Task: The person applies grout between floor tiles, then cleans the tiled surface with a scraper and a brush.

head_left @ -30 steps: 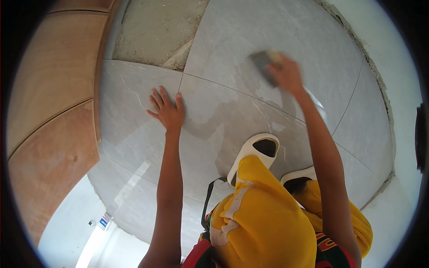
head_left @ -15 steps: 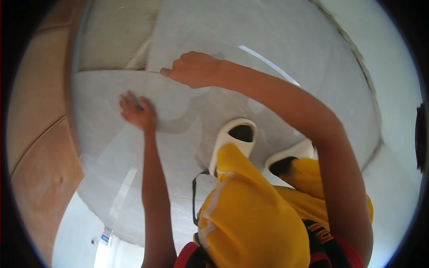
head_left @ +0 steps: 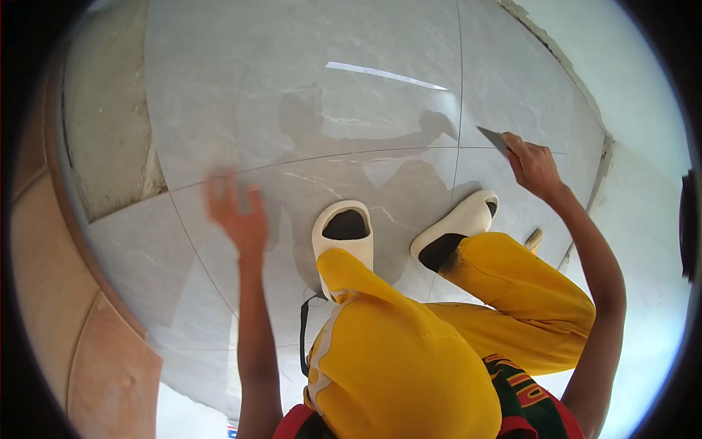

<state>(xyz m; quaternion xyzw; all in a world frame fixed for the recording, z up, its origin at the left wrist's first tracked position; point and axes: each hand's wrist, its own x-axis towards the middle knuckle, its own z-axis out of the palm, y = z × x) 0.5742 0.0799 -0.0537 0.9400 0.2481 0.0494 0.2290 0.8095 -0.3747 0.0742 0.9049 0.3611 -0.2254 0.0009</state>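
Evidently the work in hand is scraping along the tile joints. The right hand has its grip closed round a flat dark scraper, whose blade tip rests where two grout lines cross, near the right edge of the tiled floor. The left hand is blurred and hangs over the tiles nearer the floor's left edge. Its grip is wide, fingers spread, holding nothing; whether it touches the floor cannot be told. The person crouches in yellow trousers, with white slippers planted between the two hands. As a judgement, the next stroke calls for the blade kept low along the joint and the free palm set down for balance.
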